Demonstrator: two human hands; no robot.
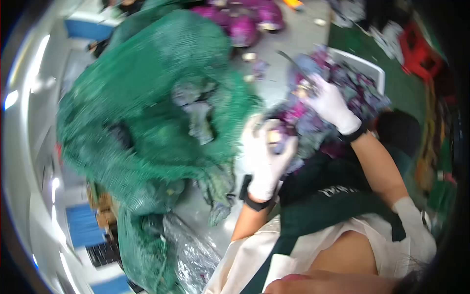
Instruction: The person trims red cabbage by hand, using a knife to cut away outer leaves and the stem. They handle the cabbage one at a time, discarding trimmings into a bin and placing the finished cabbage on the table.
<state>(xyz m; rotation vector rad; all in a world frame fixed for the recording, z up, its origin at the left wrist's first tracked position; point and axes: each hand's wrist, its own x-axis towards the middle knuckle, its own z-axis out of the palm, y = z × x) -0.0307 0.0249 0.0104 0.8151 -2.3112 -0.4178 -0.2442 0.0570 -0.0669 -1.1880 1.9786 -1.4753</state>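
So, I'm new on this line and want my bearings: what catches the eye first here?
The big green mesh sack fills the left half of the view. Right of it, two white-gloved hands work a red cabbage: the left hand grips its near side, and the right hand lies on top. Behind them a white crate holds purple leaf trimmings.

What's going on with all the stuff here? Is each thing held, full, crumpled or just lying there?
White-gloved left hand: closed around the round purple cabbage.
White-gloved right hand: gripping what looks like a thin dark knife.
Big green mesh sack: crumpled, heaped up.
White plastic crate: filled with purple leaf scraps.
Clear plastic bag: crumpled.
Far purple cabbages: whole, lying untouched.
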